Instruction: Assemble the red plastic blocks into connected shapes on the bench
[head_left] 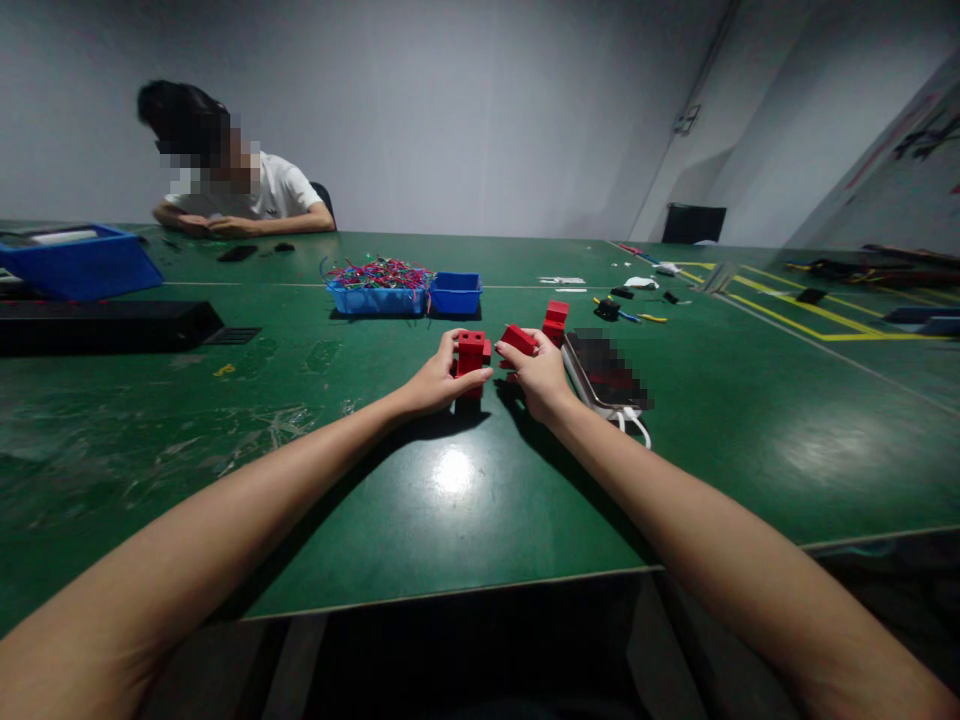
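Just above the green table [420, 530], my left hand [435, 384] is closed around a red block [471, 350] that has two round holes in its top. To its right, my right hand [541, 372] grips a second red block [519, 340], held at a tilt. A small gap separates the two blocks. Beyond my right hand stands another red block [556, 318], apparently on the table. Beside my right wrist lies a phone [604, 368] with white cables [636, 425] at its near end. My fingers partly hide both held blocks.
Ahead stand a blue bin [382, 300] heaped with coloured wires and a smaller blue bin [455, 293]. Pliers [630, 314] and small black pieces lie at the right. A black case [105, 325] and a larger blue bin [82, 265] are at the left. A person [247, 190] sits across the table.
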